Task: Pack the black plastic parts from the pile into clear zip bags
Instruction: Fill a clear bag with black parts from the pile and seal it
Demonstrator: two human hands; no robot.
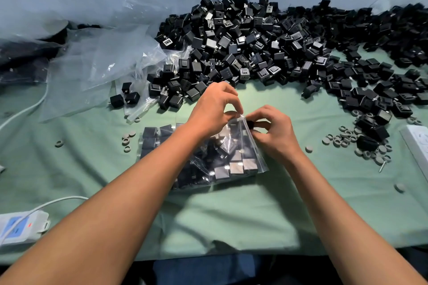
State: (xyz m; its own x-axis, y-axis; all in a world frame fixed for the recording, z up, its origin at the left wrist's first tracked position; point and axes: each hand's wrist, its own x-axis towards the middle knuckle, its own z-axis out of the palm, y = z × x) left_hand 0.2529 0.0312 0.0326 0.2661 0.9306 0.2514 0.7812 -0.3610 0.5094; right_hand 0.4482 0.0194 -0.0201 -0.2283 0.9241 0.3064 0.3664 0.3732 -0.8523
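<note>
The bag (222, 159), already well stocked with parts, lies on the green cloth (231, 210) just in front of me, its mouth raised toward the pile (266, 48), and I judge the step in hand is slipping one more part (251, 124) through that mouth. My left hand (214, 109) pinches the bag's top edge and my right hand (274, 131) holds the part at the opening, so I would keep the lip lifted and taut and feed the part in corner first. The bag sits under both hands, its body running back beneath my left wrist, and the pile lies just beyond my knuckles.
</note>
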